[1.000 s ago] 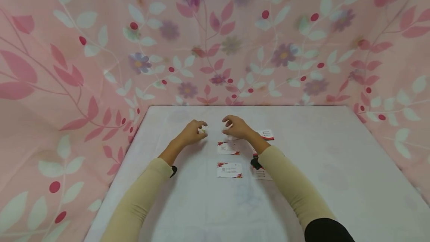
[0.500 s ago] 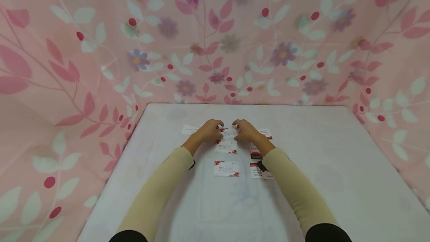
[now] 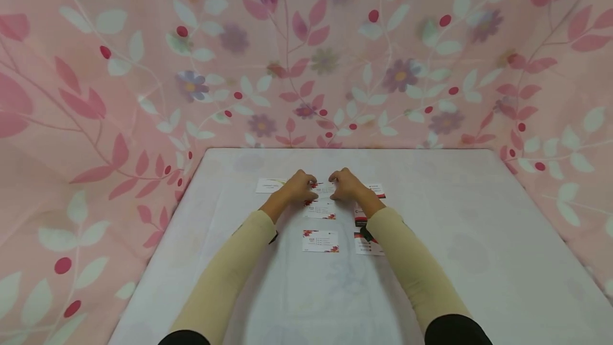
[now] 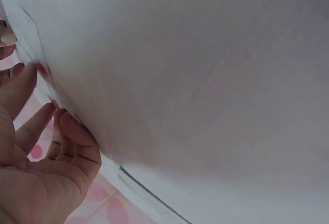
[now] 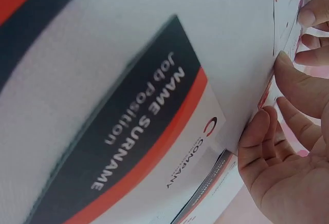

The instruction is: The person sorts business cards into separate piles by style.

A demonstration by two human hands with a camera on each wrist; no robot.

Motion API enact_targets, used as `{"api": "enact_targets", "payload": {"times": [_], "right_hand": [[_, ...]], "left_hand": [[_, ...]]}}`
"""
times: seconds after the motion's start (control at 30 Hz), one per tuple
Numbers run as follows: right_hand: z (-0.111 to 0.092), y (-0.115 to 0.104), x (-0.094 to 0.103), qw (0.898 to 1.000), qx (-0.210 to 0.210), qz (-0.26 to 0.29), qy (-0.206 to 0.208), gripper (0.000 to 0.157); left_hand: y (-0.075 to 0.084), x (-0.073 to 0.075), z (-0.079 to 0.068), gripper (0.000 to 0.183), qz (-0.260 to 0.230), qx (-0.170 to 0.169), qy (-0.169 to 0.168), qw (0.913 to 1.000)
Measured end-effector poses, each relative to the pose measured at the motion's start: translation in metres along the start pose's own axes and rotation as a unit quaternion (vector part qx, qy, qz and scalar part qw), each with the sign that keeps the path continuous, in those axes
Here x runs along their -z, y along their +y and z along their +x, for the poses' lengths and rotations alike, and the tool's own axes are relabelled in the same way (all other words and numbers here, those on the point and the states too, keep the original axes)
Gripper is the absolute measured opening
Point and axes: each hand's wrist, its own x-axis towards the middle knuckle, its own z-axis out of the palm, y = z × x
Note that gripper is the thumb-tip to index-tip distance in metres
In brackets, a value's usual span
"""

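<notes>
**Curtained-off table nook, prob indoors**

Looks like a makeshift booth imo, tho can't tell if it's in a home or an office. Pink floral cloth [image 3: 316, 79] hangs beyond the left hand [image 3: 298, 186] & right hand [image 3: 348, 185] and wraps round to either side of them. White-covered table [image 3: 445, 249] sits under both. Biz card [image 5: 169, 126] near the right hand has generic txt, e.g. "NAME SURNAME".

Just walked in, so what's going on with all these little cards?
A person has both hands on the far flower-edged card, left hand at its left end, right hand at its right. Nearer, in the same column, lie a middle card and a near card of that design. Red-trimmed cards lie to the right, partly behind the right arm; a pale card lies left.
</notes>
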Motion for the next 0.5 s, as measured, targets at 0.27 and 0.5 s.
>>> {"api": "enact_targets", "payload": {"times": [0.27, 0.5], "right_hand": [[0.008, -0.0015, -0.0096, 0.999, -0.032, 0.021, 0.007, 0.046], [0.008, 0.0051, -0.0031, 1.0, 0.011, 0.022, -0.006, 0.052]], "left_hand": [[-0.0101, -0.0053, 0.0, 0.046, -0.019, -0.006, -0.009, 0.9998], [-0.0072, -0.0007, -0.0001, 0.044, -0.001, -0.002, -0.008, 1.0]]}}
